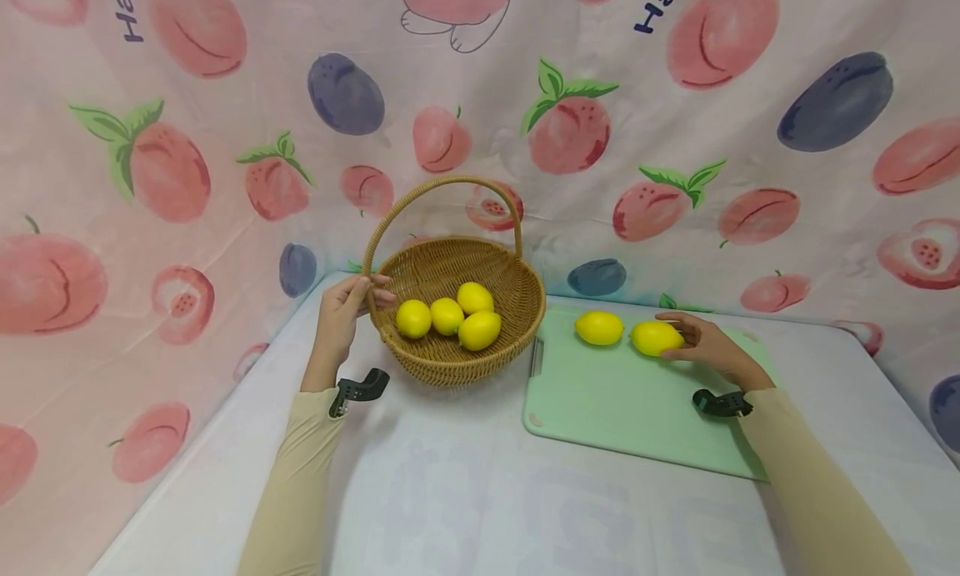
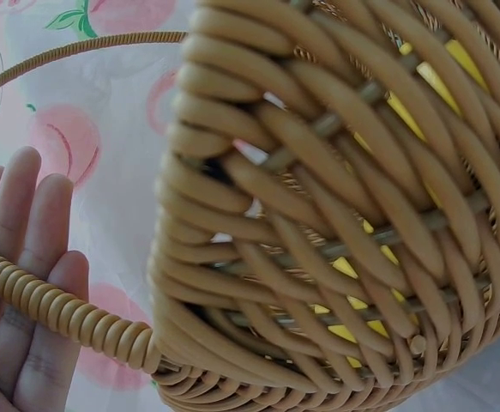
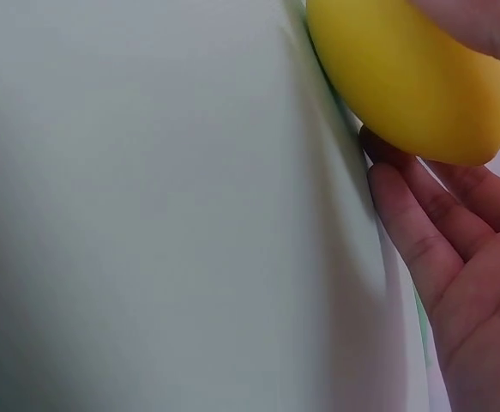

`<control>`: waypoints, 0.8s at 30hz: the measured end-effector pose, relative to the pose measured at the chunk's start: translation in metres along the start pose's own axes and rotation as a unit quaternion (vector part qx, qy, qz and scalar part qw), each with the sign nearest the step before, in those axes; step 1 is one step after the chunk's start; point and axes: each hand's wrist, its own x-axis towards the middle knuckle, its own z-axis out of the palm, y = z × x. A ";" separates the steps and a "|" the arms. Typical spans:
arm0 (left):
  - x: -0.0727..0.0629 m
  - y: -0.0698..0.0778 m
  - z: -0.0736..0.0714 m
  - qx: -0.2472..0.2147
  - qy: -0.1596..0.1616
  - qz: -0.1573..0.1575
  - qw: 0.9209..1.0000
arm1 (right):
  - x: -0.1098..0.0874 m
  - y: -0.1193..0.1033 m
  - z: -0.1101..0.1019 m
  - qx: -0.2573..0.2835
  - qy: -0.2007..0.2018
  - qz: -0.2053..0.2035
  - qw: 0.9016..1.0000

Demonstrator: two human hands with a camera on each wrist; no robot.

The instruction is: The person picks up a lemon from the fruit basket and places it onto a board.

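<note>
A brown wicker basket (image 1: 457,372) with an arched handle (image 2: 104,333) holds several yellow lemons (image 1: 478,331). My left hand (image 1: 343,313) is at the handle's left foot, thumb on the near side. In the left wrist view, its long fingers (image 2: 48,232) stretch nearly straight behind the handle. On a pale green cutting board (image 1: 622,409), my right hand (image 1: 705,347) holds a lemon (image 1: 654,338) by its right end. The right wrist view shows the thumb over this lemon (image 3: 412,81) and fingers around its far side, fingertips close against the board. Another lemon (image 1: 599,328) lies just left of it.
The basket stands left of the board on a white-covered table (image 1: 465,493). Close behind both hangs a fruit-print cloth (image 1: 465,84), which also lines the left side. The basket's handle arches high above its rim.
</note>
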 end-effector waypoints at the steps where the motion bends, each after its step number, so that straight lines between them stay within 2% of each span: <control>1: 0.000 0.000 0.000 0.001 0.000 0.000 1.000 | 0.000 -0.001 -0.001 -0.004 0.000 0.001 1.000; 12: 0.000 0.001 -0.001 0.001 0.002 -0.001 1.000 | -0.003 -0.026 -0.023 0.007 -0.018 -0.019 1.000; 17: -0.002 0.001 -0.002 -0.002 0.003 -0.003 1.000 | -0.002 -0.046 -0.036 -0.010 -0.017 -0.014 1.000; 24: -0.002 0.001 -0.002 -0.003 0.001 -0.003 1.000 | 0.003 -0.081 -0.048 -0.031 -0.024 -0.027 0.999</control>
